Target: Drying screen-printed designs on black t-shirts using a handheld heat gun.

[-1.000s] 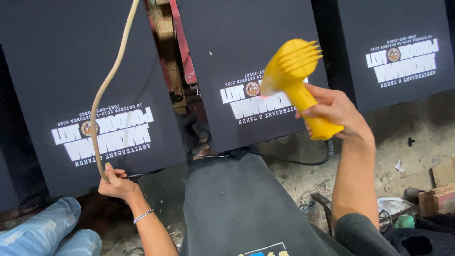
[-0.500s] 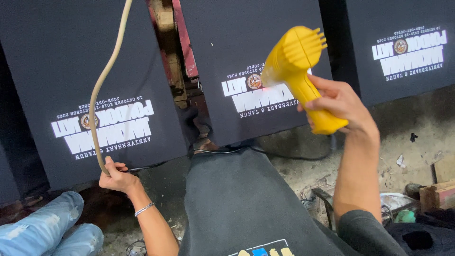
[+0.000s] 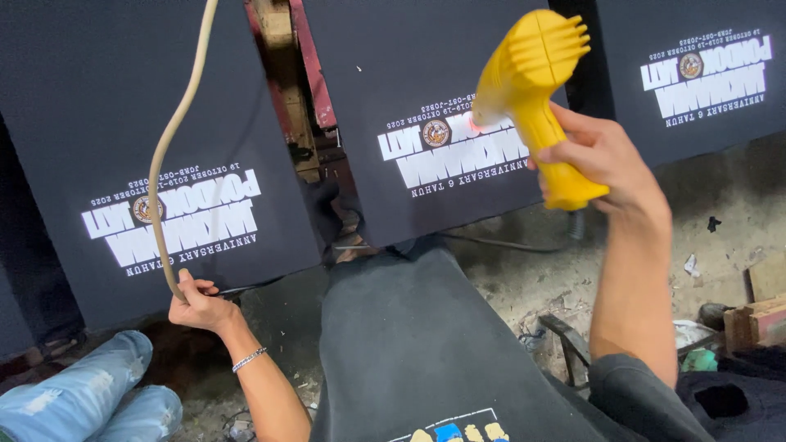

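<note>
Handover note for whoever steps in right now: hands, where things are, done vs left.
Right hand: gripping the yellow heat gun by its handle, nozzle end aimed at the white print on the middle dark shirt.
Left hand: holding the beige cord, which runs up out of frame.
Left printed shirt and right printed shirt stand on either side; another dark shirt lies flat just below.
Done: white prints show on all three upright shirts.
Left: cannot tell which prints are already dried.

R hand [image 3: 606,160] w/ yellow heat gun [image 3: 536,90] edged slightly left, toward middle dark printed panel [image 3: 426,106]; L hand [image 3: 199,304] barely shifted.
</note>
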